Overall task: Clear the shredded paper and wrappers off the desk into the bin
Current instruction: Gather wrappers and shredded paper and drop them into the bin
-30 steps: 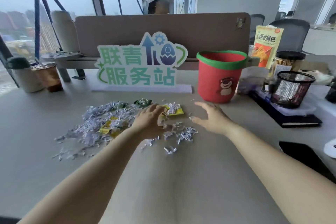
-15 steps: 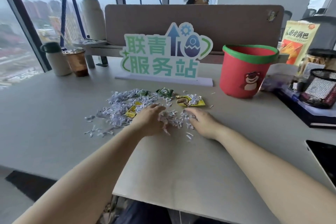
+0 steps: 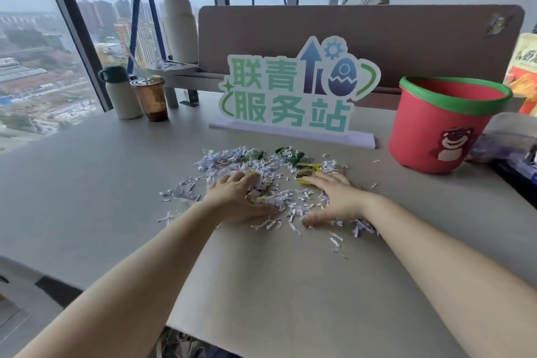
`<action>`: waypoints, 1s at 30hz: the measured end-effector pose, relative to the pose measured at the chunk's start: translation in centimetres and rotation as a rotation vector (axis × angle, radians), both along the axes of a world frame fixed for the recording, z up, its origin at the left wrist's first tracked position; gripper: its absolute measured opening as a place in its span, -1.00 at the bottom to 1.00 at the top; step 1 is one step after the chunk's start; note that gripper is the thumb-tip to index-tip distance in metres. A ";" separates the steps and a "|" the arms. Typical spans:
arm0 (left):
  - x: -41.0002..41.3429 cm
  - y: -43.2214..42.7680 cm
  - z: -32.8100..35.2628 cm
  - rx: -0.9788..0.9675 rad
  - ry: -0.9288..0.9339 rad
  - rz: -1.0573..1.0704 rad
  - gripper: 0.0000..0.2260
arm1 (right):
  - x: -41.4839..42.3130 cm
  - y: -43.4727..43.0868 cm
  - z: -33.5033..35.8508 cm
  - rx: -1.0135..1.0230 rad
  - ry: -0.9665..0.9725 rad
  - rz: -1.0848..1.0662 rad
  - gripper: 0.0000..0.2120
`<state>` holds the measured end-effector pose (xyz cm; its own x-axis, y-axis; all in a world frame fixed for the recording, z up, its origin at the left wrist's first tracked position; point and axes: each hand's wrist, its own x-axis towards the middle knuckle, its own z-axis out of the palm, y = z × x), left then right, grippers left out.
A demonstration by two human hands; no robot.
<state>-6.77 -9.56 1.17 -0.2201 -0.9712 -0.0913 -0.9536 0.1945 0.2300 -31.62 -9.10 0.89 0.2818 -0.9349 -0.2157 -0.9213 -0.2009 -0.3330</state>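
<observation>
Shredded paper [image 3: 270,167] lies in a loose heap in the middle of the bench [image 3: 261,285], and nearest me a few stray strips trail off beside my right wrist. Just past those, both grips are down on the heap. The left grip [image 3: 241,197] and right grip [image 3: 334,197] lie palm-down, fingers spread and fairly straight, thumbs turned toward each other with a band of shreds between them. Neither is pinching anything.

At the right fingertips sit the yellow wrappers [image 3: 308,176], with green wrappers [image 3: 290,154] further back at the heap's far edge.

I read this as the gathering step. It should go best if I rake from the outside inward, keep my palms flat to the bench so thin strips cannot slip under, and cup both grips together before lifting. Such light scraps will probably spill from a loose scoop, so small, tight handfuls seem safer. The stragglers out to the left need their own sweep.

Further off to the right the red bin [image 3: 444,131] stands upright, mouth open, well apart from the heap. Behind the heap stands the lettered sign [image 3: 293,90], and I would avoid pushing shreds against its base.
</observation>
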 end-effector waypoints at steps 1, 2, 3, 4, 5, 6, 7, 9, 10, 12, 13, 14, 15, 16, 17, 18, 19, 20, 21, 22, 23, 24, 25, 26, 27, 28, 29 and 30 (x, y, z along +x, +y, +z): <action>0.0 -0.4 -0.2 -0.027 0.004 -0.013 -0.20 | 0.2 0.0 0.0 -0.040 -0.003 0.003 -0.04; 0.1 -0.7 -0.4 -0.052 0.007 -0.024 -0.25 | 0.5 -0.1 0.0 -0.087 -0.004 -0.005 -0.12; 0.1 -0.9 -0.6 -0.079 0.008 -0.038 -0.31 | 0.8 -0.1 0.1 -0.138 -0.004 -0.015 -0.22; 0.1 -1.1 -0.7 -0.105 0.003 -0.052 -0.37 | 1.1 -0.1 0.1 -0.185 -0.016 -0.024 -0.32; -0.1 -1.1 -0.6 -0.129 -0.002 -0.064 -0.43 | 1.4 0.0 0.1 -0.225 -0.041 -0.030 -0.41; -0.3 -1.1 -0.6 -0.148 0.004 -0.069 -0.49 | 1.7 0.0 0.1 -0.257 -0.078 -0.034 -0.50; -0.5 -1.0 -0.5 -0.165 0.023 -0.073 -0.53 | 1.9 0.2 0.1 -0.282 -0.117 -0.036 -0.58; -0.9 -0.8 -0.3 -0.198 0.079 -0.083 -0.60 | 2.2 0.4 0.2 -0.321 -0.156 -0.035 -0.70; -1.0 -0.7 -0.3 -0.208 0.103 -0.088 -0.61 | 2.3 0.4 0.2 -0.337 -0.151 -0.032 -0.73; -1.2 -0.6 -0.2 -0.211 0.122 -0.100 -0.58 | 2.4 0.5 0.2 -0.368 -0.109 -0.016 -0.76; -1.2 -0.6 -0.2 -0.208 0.125 -0.104 -0.54 | 2.4 0.5 0.2 -0.385 -0.087 -0.004 -0.76; -1.2 -0.6 -0.1 -0.208 0.131 -0.104 -0.50 | 2.4 0.5 0.2 -0.401 -0.073 0.006 -0.76; -1.2 -0.7 0.0 -0.212 0.140 -0.101 -0.50 | 2.3 0.6 0.3 -0.416 -0.065 0.012 -0.77; -1.2 -0.8 0.1 -0.215 0.156 -0.096 -0.53 | 2.2 0.7 0.4 -0.432 -0.060 0.018 -0.78; -1.2 -0.8 0.3 -0.215 0.178 -0.088 -0.56 | 2.1 0.8 0.5 -0.449 -0.055 0.022 -0.78; -1.3 -0.8 0.5 -0.212 0.205 -0.081 -0.58 | 2.0 0.9 0.6 -0.469 -0.056 0.026 -0.79; -1.3 -0.8 0.7 -0.209 0.231 -0.080 -0.61 | 1.8 1.0 0.7 -0.485 -0.059 0.027 -0.79; -1.4 -0.7 1.0 -0.211 0.253 -0.085 -0.63 | 1.6 1.2 0.8 -0.499 -0.064 0.027 -0.80; -1.6 -0.5 1.3 -0.216 0.267 -0.091 -0.64 | 1.4 1.3 1.0 -0.513 -0.068 0.027 -0.80; -1.7 -0.5 1.5 -0.223 0.273 -0.094 -0.64 | 1.2 1.5 1.2 -0.530 -0.071 0.025 -0.81; -1.8 -0.4 1.7 -0.232 0.272 -0.093 -0.65 | 1.0 1.6 1.4 -0.549 -0.072 0.021 -0.82; -2.0 -0.4 1.8 -0.241 0.268 -0.089 -0.64 | 0.8 1.7 1.7 -0.566 -0.070 0.018 -0.82; -2.2 -0.3 1.9 -0.250 0.265 -0.086 -0.63 | 0.7 1.9 2.0 -0.579 -0.066 0.017 -0.82; -2.4 -0.3 2.0 -0.259 0.264 -0.085 -0.62 | 0.5 2.0 2.3 -0.591 -0.064 0.015 -0.82; -2.6 -0.2 2.2 -0.270 0.263 -0.089 -0.62 | 0.3 2.1 2.6 -0.598 -0.063 0.012 -0.82; -2.9 -0.2 2.4 -0.281 0.264 -0.093 -0.61 | 0.1 2.3 2.9 -0.607 -0.065 0.011 -0.82; -3.1 -0.1 2.6 -0.291 0.269 -0.096 -0.60 | -0.1 2.4 3.2 -0.618 -0.068 0.009 -0.82; -3.4 0.0 2.8 -0.296 0.274 -0.100 -0.60 | -0.3 2.6 3.5 -0.633 -0.069 0.007 -0.82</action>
<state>-10.18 -9.61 3.95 -0.2923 -0.9192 0.2637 -0.8377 0.3791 0.3931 -31.95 -6.49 4.37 0.2821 -0.8734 0.3970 -0.8997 -0.3845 -0.2066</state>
